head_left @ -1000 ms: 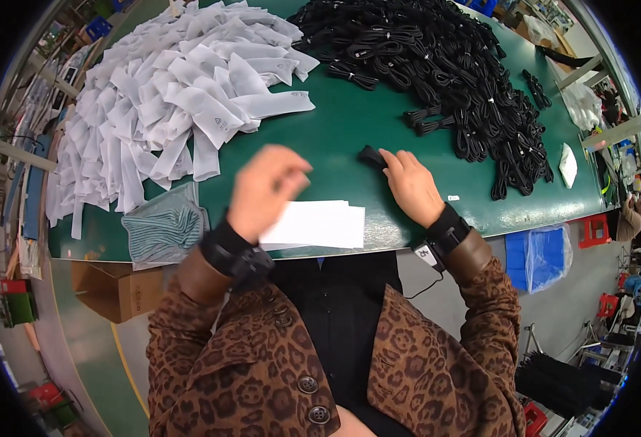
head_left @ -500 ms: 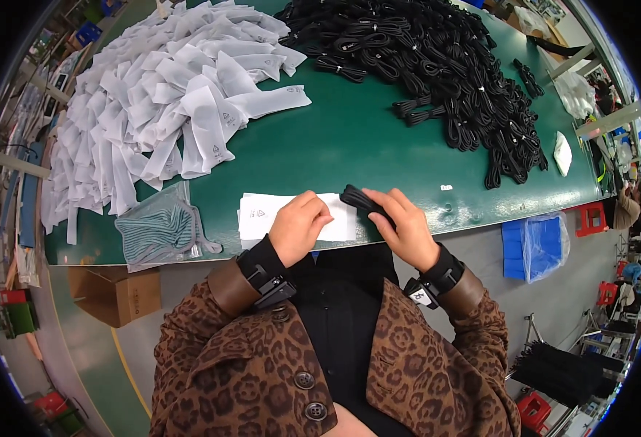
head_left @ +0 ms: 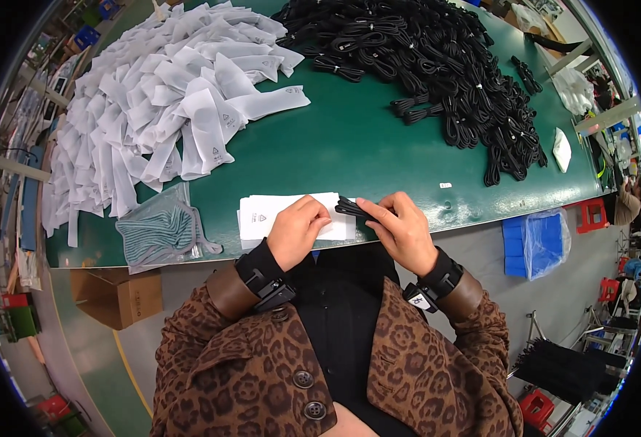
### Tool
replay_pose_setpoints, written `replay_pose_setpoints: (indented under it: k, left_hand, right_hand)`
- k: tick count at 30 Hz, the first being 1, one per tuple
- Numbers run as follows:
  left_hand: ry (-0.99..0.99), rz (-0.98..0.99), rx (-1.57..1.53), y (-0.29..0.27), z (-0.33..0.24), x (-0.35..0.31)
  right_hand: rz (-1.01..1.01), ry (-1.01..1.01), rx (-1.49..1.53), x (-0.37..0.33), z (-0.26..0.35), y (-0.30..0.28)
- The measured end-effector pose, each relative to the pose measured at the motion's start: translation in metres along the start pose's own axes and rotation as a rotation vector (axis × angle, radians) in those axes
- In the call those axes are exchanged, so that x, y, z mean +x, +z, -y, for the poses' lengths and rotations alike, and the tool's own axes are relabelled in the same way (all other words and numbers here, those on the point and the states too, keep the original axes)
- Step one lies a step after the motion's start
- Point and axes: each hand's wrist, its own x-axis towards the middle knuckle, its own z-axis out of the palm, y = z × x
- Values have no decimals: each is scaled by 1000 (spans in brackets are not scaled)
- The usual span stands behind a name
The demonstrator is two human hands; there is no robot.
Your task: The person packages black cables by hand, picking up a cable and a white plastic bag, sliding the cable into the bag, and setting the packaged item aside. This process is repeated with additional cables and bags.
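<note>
Near the table's front edge lies a small stack of flat white sleeves [head_left: 258, 215] with small dark print. My left hand [head_left: 296, 231] rests over the stack, thumb and fingers pinched at the edge of the top sleeve; the fingertips partly hide the grip. A folded bundle of black cable [head_left: 351, 208] is held in my right hand [head_left: 402, 231], between thumb and fingers. Its far end points left and lies over the right end of the stack, close to my left fingertips. Whether its tip is inside the sleeve I cannot tell.
A large heap of filled white sleeves [head_left: 153, 95] covers the far left of the green table [head_left: 335, 146]. Black cable bundles [head_left: 437, 65] are piled at the far right. A striped glove in a clear bag [head_left: 161, 229] lies left of the stack. A blue crate [head_left: 531, 244] stands below at right.
My right hand has shifted slightly left and turned the cable bundle, bringing its end nearer to my left hand. The left hand stays nearly in place.
</note>
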Motion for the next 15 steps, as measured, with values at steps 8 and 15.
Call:
replay_pose_setpoints:
  k: [8, 15]
  left_hand:
    - [-94, -104, -174, -2, -5, 2]
    - [233, -22, -64, -7, -13, 9]
  right_hand:
    - [93, -120, -121, -4, -3, 1]
    - [203, 16, 100, -3, -5, 5]
